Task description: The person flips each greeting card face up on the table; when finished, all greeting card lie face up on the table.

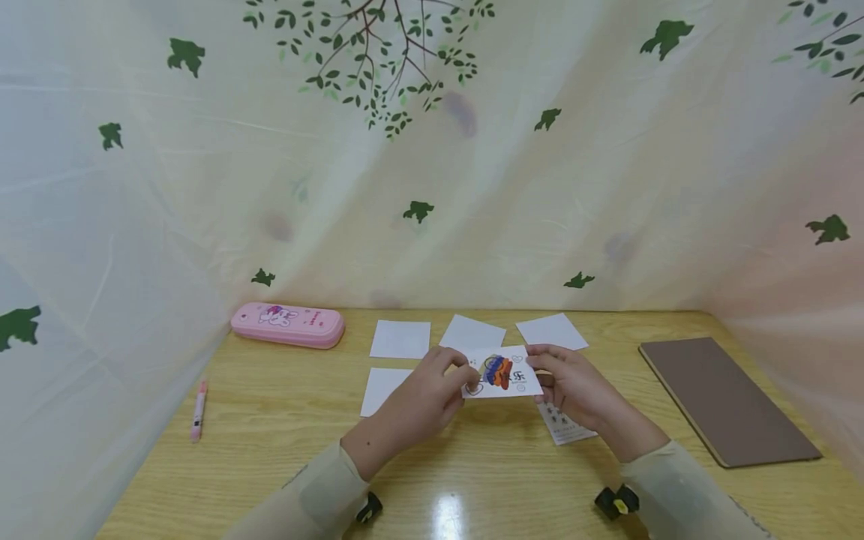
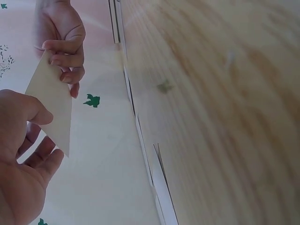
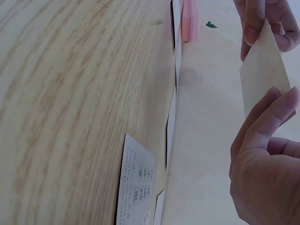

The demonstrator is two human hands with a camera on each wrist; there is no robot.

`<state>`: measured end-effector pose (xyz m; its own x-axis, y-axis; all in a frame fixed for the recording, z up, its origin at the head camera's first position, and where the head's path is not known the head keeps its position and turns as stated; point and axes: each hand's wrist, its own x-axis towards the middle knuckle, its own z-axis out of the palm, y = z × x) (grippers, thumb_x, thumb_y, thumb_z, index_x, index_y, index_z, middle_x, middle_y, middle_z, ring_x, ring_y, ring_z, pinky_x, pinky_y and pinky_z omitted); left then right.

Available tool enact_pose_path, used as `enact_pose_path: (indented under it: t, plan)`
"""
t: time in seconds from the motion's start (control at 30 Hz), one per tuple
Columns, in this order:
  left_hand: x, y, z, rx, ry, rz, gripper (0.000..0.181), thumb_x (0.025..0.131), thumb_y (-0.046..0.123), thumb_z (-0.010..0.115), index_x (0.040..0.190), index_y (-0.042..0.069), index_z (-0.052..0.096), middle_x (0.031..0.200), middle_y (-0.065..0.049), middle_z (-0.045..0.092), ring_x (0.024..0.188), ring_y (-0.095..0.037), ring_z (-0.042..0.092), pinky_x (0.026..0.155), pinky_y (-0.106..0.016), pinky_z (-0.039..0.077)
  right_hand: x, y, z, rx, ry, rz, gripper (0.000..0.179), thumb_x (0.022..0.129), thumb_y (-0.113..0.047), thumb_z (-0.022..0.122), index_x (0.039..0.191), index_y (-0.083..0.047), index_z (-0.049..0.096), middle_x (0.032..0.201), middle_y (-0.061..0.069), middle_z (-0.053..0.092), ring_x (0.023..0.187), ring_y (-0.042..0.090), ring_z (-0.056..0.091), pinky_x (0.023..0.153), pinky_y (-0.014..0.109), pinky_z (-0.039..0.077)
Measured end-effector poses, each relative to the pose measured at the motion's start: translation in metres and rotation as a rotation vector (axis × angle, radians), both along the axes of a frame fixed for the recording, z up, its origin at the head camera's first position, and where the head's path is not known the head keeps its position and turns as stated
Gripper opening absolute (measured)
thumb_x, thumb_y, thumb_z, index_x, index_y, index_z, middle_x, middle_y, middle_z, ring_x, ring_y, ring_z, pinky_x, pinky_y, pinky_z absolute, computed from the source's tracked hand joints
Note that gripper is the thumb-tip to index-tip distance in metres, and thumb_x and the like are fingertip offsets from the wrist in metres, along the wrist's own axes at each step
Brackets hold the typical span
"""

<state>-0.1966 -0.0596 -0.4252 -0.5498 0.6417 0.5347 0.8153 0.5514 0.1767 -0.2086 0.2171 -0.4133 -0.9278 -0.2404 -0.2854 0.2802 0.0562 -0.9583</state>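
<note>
- The picture card (image 1: 501, 375) was in the air above the desk (image 1: 283, 397), at the centre of the clock, with twelve pointing away from the person.
- The left hand (image 1: 432, 386) pinched its nine o'clock side, a fingertip covering part of the print; a grip nearer the edge would probably have left the drawing easier to see.
- The right hand (image 1: 574, 382) pinched the three o'clock end, so the hands stood apart, joined only by the card. A light, even hold likely suited it best; squeezing inward could have bowed or creased it.
- At four o'clock, partly hidden by the right hand, lay a text card (image 1: 565, 430); a raised wrist seemed the safer way to avoid dragging it.
- White cards (image 1: 400, 339) lay at nine, ten, eleven and two o'clock, near enough that a careless sleeve might have nudged them.
- Farther out were a pencil case (image 1: 287, 325) between nine and ten, a pen (image 1: 199, 411) near nine and a notebook (image 1: 729, 401) at three.
</note>
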Motion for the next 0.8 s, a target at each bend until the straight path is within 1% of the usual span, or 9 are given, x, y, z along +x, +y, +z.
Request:
enact_pose_path:
  t: [0.2,0.27,0.33,0.37,0.43,0.5,0.6,0.73,0.8]
  plan:
    - [0.000,0.000,0.000,0.013,0.001,0.068,0.031,0.096,-0.001,0.068,0.122,0.017,0.065,0.128,-0.006,0.062,0.125,-0.026,0.057,0.108,-0.038,0.057,0.000,0.000,-0.001,0.012,0.006,-0.003,0.054,0.114,-0.023,0.048,0.157,0.005,0.031,0.121,0.004,0.068,0.090,0.007,0.069,0.065,0.022,0.057]
    - [0.000,-0.001,0.000,0.049,-0.017,0.094,0.034,0.097,-0.002,0.066,0.128,0.013,0.063,0.133,-0.009,0.059,0.126,-0.029,0.056,0.109,-0.040,0.056,0.000,0.000,-0.001,0.015,0.008,-0.005,0.053,0.114,-0.023,0.048,0.157,0.004,0.032,0.122,0.004,0.068,0.090,0.008,0.069,0.064,0.022,0.056]
    - [-0.001,-0.001,0.002,0.109,-0.073,0.105,0.037,0.098,-0.003,0.063,0.133,0.009,0.061,0.136,-0.013,0.058,0.123,-0.029,0.058,0.106,-0.041,0.057,0.000,0.000,-0.001,0.019,0.010,-0.009,0.052,0.114,-0.023,0.048,0.156,0.004,0.033,0.123,0.005,0.067,0.091,0.008,0.069,0.064,0.022,0.056]
    - [-0.001,-0.001,0.003,0.142,-0.117,0.109,0.038,0.099,-0.003,0.061,0.136,0.007,0.059,0.136,-0.014,0.057,0.121,-0.028,0.059,0.103,-0.040,0.058,0.001,0.000,-0.001,0.022,0.010,-0.012,0.051,0.114,-0.022,0.047,0.156,0.004,0.033,0.123,0.005,0.067,0.091,0.009,0.069,0.065,0.022,0.056]
    - [-0.001,-0.002,0.007,0.213,-0.238,0.118,0.039,0.102,-0.001,0.058,0.141,0.005,0.057,0.139,-0.015,0.056,0.115,-0.024,0.062,0.098,-0.038,0.060,0.001,0.000,0.001,0.028,0.008,-0.017,0.051,0.114,-0.022,0.047,0.156,0.004,0.034,0.124,0.007,0.067,0.092,0.010,0.069,0.065,0.021,0.056]
    - [0.000,-0.003,0.011,0.285,-0.375,0.124,0.042,0.106,0.003,0.057,0.147,0.005,0.053,0.143,-0.015,0.054,0.110,-0.019,0.063,0.096,-0.035,0.061,0.001,-0.001,0.001,0.033,0.009,-0.018,0.050,0.114,-0.022,0.047,0.155,0.003,0.034,0.125,0.007,0.066,0.092,0.010,0.068,0.065,0.022,0.057]
    - [0.002,-0.004,0.014,0.381,-0.578,0.136,0.051,0.109,0.011,0.057,0.158,0.006,0.043,0.151,-0.016,0.049,0.109,-0.015,0.062,0.094,-0.032,0.061,0.002,-0.001,0.001,0.037,0.020,-0.014,0.051,0.114,-0.022,0.048,0.155,0.003,0.034,0.126,0.008,0.066,0.092,0.011,0.068,0.065,0.022,0.057]
    - [0.001,-0.001,0.012,0.431,-0.794,0.159,0.070,0.110,0.027,0.060,0.169,0.012,0.023,0.160,-0.015,0.039,0.105,-0.013,0.064,0.082,-0.026,0.059,0.002,0.000,0.001,0.044,0.028,-0.016,0.050,0.114,-0.022,0.048,0.155,0.003,0.034,0.126,0.009,0.066,0.091,0.011,0.069,0.065,0.023,0.058]
    - [0.001,0.001,0.011,0.432,-0.875,0.177,0.077,0.110,0.032,0.061,0.171,0.013,0.017,0.163,-0.014,0.037,0.102,-0.013,0.066,0.078,-0.026,0.058,0.002,0.000,0.000,0.054,0.025,-0.023,0.049,0.114,-0.021,0.048,0.155,0.002,0.035,0.127,0.010,0.066,0.091,0.012,0.069,0.065,0.023,0.058]
